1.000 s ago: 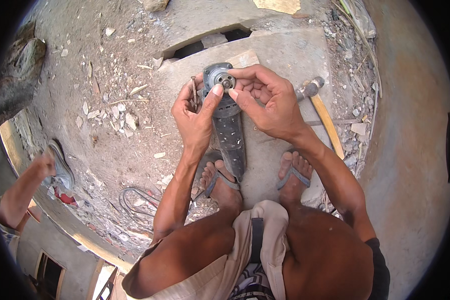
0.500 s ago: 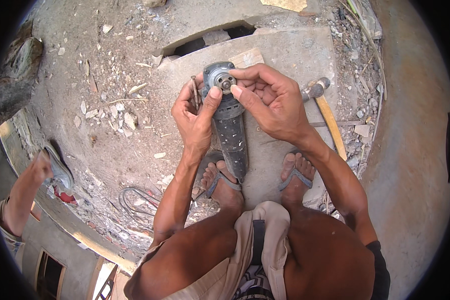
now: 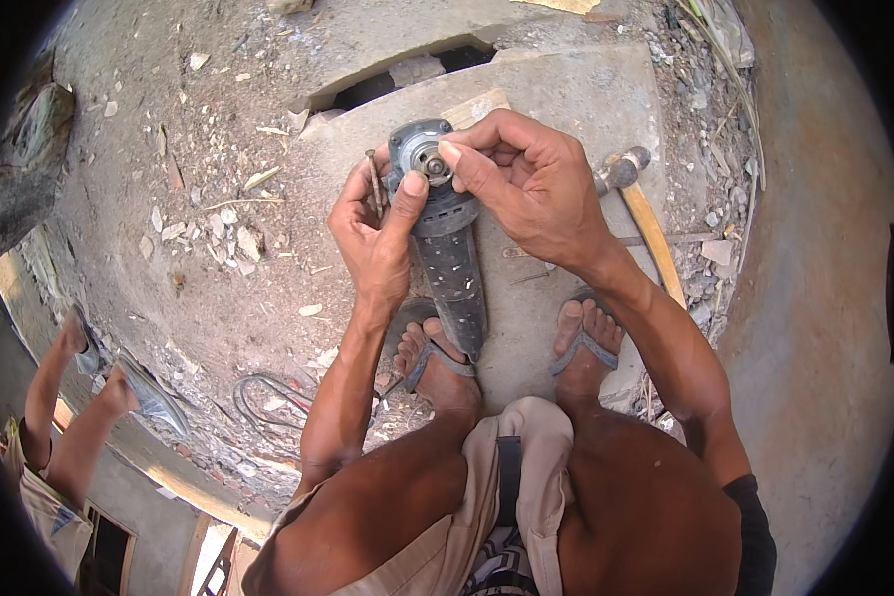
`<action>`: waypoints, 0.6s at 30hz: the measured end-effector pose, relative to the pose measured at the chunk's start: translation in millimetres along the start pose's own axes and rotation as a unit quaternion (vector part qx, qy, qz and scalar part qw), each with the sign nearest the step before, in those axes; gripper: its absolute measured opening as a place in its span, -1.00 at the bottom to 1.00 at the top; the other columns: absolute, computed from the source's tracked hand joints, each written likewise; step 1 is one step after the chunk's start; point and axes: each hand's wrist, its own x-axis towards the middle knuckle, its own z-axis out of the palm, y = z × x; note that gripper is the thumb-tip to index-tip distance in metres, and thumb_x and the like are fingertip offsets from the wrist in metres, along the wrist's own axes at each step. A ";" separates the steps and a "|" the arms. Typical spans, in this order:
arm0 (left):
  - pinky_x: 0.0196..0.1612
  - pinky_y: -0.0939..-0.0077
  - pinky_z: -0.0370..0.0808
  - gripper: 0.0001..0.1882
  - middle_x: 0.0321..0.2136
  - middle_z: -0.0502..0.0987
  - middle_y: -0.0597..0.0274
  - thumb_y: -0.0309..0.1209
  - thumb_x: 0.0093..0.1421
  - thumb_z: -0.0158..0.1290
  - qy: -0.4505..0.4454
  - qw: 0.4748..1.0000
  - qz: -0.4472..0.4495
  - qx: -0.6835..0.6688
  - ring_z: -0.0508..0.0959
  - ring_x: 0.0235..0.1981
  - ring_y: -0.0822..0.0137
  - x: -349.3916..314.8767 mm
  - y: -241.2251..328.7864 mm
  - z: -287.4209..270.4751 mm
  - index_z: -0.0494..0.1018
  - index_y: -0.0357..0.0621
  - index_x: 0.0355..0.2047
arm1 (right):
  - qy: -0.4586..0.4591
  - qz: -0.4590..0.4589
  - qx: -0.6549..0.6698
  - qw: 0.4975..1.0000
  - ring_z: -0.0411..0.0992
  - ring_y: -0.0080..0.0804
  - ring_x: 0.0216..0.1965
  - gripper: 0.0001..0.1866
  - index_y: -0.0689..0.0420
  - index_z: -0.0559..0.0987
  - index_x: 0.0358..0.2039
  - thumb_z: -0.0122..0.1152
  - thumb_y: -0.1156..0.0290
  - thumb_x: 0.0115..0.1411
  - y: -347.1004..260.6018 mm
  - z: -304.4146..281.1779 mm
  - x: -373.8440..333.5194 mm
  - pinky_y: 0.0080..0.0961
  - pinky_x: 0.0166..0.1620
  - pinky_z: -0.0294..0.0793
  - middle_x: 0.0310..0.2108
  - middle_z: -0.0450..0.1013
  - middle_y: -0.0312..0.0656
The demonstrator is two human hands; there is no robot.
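Note:
Between my feet a dark grey angle grinder [image 3: 451,283] stands on its rear end, its spindle facing up and no disc on it. My left hand [image 3: 372,238] is closed around the grinder's gear head, thumb on the rim of the flange. A rusty nail [image 3: 373,181] is tucked between that hand's fingers. With thumb and index finger pinched, my right hand [image 3: 546,194] grips the edge of the round metal flange nut [image 3: 434,167] on the spindle. The fingertips cover part of the nut, so how it sits there is partly hidden.
A hammer [image 3: 654,238] with a wooden handle lies to the right beside a thin metal bar. Ahead, a gap [image 3: 397,79] opens along the concrete slab. Rubble [image 3: 238,233] and a looped cable [image 3: 258,402] lie left. Another person's legs [image 3: 79,437] show at far left.
My right thumb has shifted up along the nut's edge, and its fingers are drawn closer together. The grinder and both hands appear slightly further left. The other person has stepped further into view.

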 end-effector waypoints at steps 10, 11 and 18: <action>0.03 0.50 0.50 -0.49 -0.12 0.62 0.08 -0.30 0.28 0.30 -0.006 1.000 0.005 0.017 0.58 -0.10 0.39 1.9 2.0 -2.8 0.50 -0.46 0.08 | -0.006 0.004 0.039 0.999 0.44 -0.82 -0.43 -0.82 0.37 0.64 -0.11 0.24 0.52 0.37 -3.6 0.7 -5.3 -0.76 -0.44 0.40 -0.42 0.56 -0.33; 0.02 0.50 0.50 -0.49 -0.13 0.62 0.08 -0.30 0.27 0.30 -0.007 1.000 0.012 0.025 0.58 -0.10 0.40 2.3 1.8 -4.5 0.50 -0.47 0.08 | -0.005 0.004 0.044 0.999 0.44 -0.82 -0.43 -0.82 0.37 0.64 -0.11 0.24 0.53 0.37 -3.9 1.5 -5.3 -0.76 -0.44 0.40 -0.42 0.56 -0.33; -0.08 0.52 0.52 -0.47 -0.17 0.63 0.08 -0.28 0.20 0.33 -0.007 0.993 -0.015 0.113 0.58 -0.17 0.42 2.7 22.1 0.5 0.54 -0.44 0.05 | -0.011 0.001 0.029 1.000 0.42 -0.83 -0.44 -0.82 0.37 0.64 -0.10 0.25 0.53 0.35 0.7 -2.6 -6.0 -0.76 -0.45 0.37 -0.43 0.54 -0.35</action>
